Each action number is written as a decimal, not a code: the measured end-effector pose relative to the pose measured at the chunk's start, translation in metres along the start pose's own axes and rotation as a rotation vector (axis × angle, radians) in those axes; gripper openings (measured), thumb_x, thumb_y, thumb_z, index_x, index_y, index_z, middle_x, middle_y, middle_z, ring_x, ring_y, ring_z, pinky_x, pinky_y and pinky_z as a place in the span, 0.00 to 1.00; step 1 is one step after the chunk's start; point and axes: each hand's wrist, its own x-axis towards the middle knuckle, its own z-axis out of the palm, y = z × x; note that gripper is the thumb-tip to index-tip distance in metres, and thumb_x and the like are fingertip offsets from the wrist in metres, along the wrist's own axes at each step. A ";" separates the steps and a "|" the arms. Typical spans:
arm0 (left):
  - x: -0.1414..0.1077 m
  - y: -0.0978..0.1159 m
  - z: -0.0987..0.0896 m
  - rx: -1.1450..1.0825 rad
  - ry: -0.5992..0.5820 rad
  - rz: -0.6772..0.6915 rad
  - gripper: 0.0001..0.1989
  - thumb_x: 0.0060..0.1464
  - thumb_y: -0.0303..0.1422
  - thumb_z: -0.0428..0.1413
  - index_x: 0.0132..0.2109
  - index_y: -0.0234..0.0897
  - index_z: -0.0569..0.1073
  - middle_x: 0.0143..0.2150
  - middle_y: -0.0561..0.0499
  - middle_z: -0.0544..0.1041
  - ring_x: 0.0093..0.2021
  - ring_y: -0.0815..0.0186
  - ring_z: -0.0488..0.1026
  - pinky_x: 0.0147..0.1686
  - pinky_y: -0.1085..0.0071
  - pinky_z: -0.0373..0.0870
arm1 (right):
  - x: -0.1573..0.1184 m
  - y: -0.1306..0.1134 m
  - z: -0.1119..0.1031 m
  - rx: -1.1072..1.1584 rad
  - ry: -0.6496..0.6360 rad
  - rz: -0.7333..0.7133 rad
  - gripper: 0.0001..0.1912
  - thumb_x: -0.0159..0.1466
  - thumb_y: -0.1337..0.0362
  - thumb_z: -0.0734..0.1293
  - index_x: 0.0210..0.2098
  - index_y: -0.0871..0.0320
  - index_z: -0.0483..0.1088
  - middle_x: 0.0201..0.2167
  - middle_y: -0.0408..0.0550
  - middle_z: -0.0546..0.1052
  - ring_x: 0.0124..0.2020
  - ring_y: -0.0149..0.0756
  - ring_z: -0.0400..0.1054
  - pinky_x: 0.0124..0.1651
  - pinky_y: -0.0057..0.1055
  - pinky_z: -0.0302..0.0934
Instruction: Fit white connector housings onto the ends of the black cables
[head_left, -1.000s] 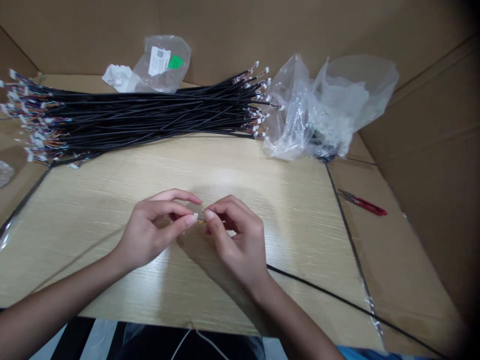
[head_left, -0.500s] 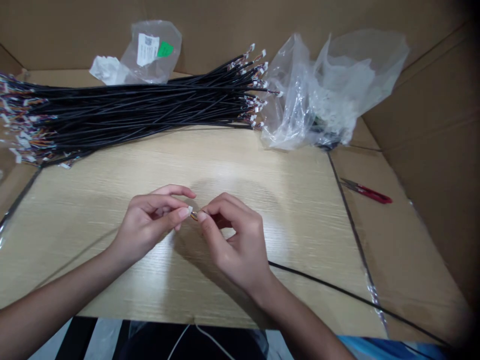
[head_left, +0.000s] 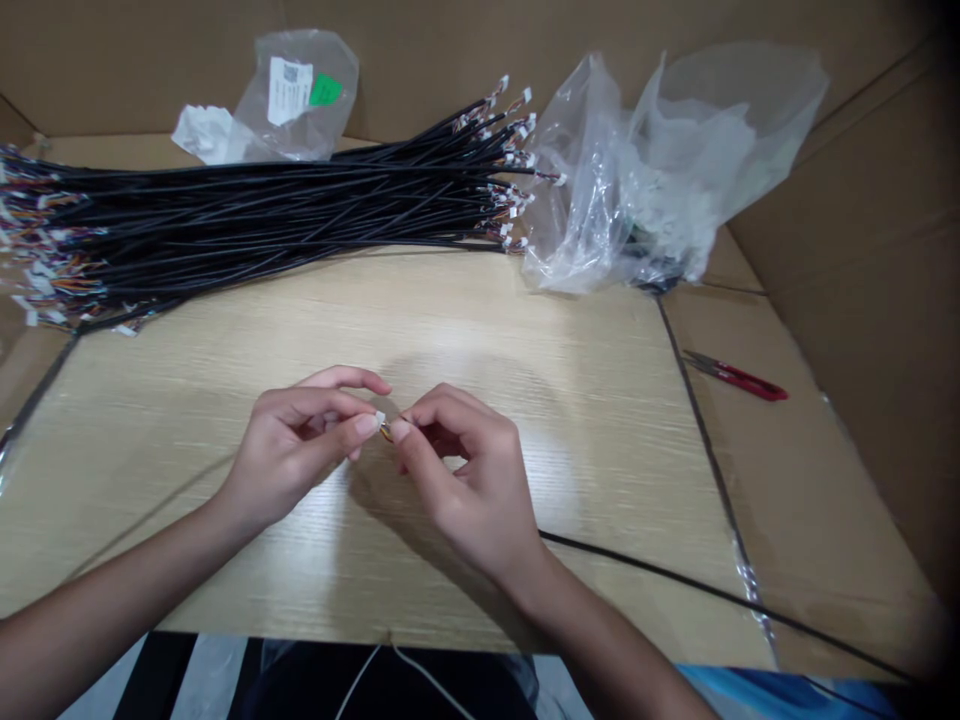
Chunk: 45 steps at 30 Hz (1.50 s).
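My left hand [head_left: 304,440] pinches a small white plug connector [head_left: 381,418] between thumb and index finger, the other fingers loosely curled or stretched. Right beside it, my right hand [head_left: 465,460] is closed on the thin coloured wires [head_left: 387,432] that come out of the connector. The spot where my right fingertips meet the wires is mostly hidden. From behind my right wrist a black cable [head_left: 652,568] runs to the lower right, past the table edge. Both hands are just above the wooden table [head_left: 300,580].
A thick bundle of black cables [head_left: 285,210] with white connectors lies across the back. Behind it rests a labelled plastic bag [head_left: 300,100]. Crumpled clear bags [head_left: 637,190] stand at the back right, and red-handled thread snips [head_left: 739,378] lie on cardboard [head_left: 802,500] at right.
My right fingertips have shifted very slightly at the wires. The left hand keeps its pinch on the connector. The whole view has tilted a little.
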 end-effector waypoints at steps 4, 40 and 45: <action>0.000 0.000 0.000 0.006 -0.003 0.005 0.06 0.55 0.28 0.60 0.29 0.38 0.79 0.26 0.50 0.75 0.43 0.68 0.77 0.26 0.84 0.69 | -0.001 0.000 -0.001 0.035 -0.003 0.028 0.11 0.63 0.67 0.65 0.24 0.62 0.69 0.24 0.45 0.69 0.24 0.28 0.65 0.25 0.26 0.58; -0.002 0.007 0.001 0.123 0.053 0.054 0.05 0.54 0.28 0.60 0.31 0.37 0.80 0.39 0.49 0.79 0.39 0.71 0.77 0.24 0.84 0.67 | -0.001 0.000 0.000 0.037 -0.013 0.088 0.10 0.63 0.65 0.65 0.25 0.59 0.69 0.25 0.44 0.70 0.25 0.29 0.64 0.26 0.28 0.59; -0.007 0.006 0.001 0.217 0.094 0.153 0.04 0.54 0.25 0.60 0.35 0.38 0.79 0.42 0.52 0.78 0.43 0.73 0.76 0.37 0.79 0.73 | -0.001 -0.002 0.002 0.078 -0.007 0.142 0.11 0.63 0.64 0.65 0.25 0.59 0.68 0.25 0.44 0.68 0.25 0.30 0.64 0.27 0.29 0.59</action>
